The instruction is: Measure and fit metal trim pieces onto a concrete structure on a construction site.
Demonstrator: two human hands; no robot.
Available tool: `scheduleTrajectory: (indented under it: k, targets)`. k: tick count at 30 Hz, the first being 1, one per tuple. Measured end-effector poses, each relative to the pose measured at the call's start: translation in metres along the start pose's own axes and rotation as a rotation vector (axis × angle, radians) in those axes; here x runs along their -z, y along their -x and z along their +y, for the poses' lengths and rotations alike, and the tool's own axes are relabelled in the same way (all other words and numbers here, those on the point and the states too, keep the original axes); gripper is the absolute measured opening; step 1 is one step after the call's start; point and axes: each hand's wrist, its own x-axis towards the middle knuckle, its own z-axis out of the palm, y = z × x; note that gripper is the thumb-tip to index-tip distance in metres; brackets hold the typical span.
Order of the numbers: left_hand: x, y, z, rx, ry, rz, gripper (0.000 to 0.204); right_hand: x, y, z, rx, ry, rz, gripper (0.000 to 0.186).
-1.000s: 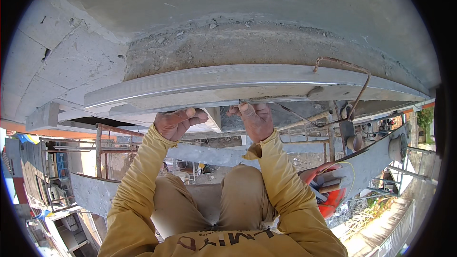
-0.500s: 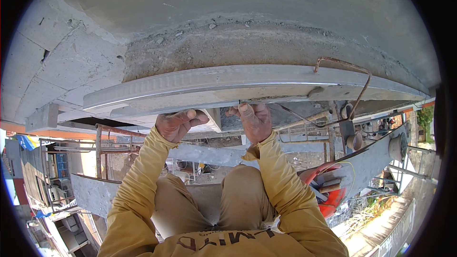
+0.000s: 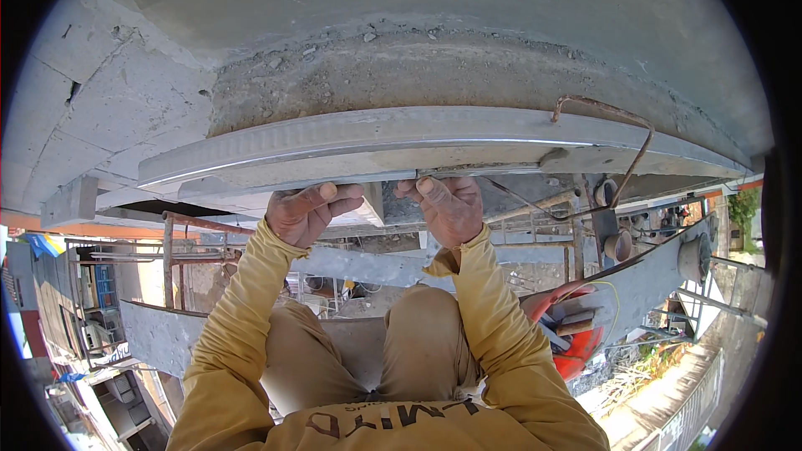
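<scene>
A thin grey metal strip [image 3: 368, 177] runs along the lower front edge of a concrete ledge, with a joint or end near my right thumb. My left hand [image 3: 311, 210] is closed at the strip's edge, its thumb up against it and its fingers curled below. Just right of the joint, my right hand [image 3: 449, 207] pinches the same edge between thumb and bent fingers; the fingertips are partly hidden. Above the strip, a long pale metal straightedge [image 3: 401, 127] lies along the ledge. A rusty bent-rod clamp [image 3: 622, 117] hooks over it on the right.
Rough mortar [image 3: 401, 71] with crumbs covers the ledge behind the straightedge. A block wall [image 3: 117, 108] stands at left. Below are scaffold pipes [image 3: 209, 221], a grey plank [image 3: 159, 334] and a red bucket [image 3: 576, 355] with tools. Through the gaps, the ground shows far below.
The view has shifted slightly, so the ledge and hands sit a little higher and further left. Both hands keep nearly the same grip at the strip.
</scene>
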Motion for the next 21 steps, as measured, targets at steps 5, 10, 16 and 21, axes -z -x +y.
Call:
scheduleTrajectory:
  k: [5, 10, 16, 21]
  targets:
    - [-0.011, -0.002, 0.001, 0.053, 0.084, -0.022, 0.038, -0.01, 0.003, -0.004, 0.049, -0.011, 0.068, 0.024]
    - [-0.032, -0.009, -0.004, 0.055, 0.071, -0.014, 0.041, -0.012, 0.005, -0.004, 0.025, 0.1, 0.101, 0.028]
    - [-0.037, -0.013, -0.008, 0.046, 0.006, 0.026, 0.045, -0.02, 0.003, -0.008, 0.022, 0.161, 0.129, 0.034]
    - [-0.041, -0.014, -0.007, 0.037, -0.011, -0.003, 0.046, -0.022, 0.001, -0.007, 0.059, 0.229, 0.104, 0.037]
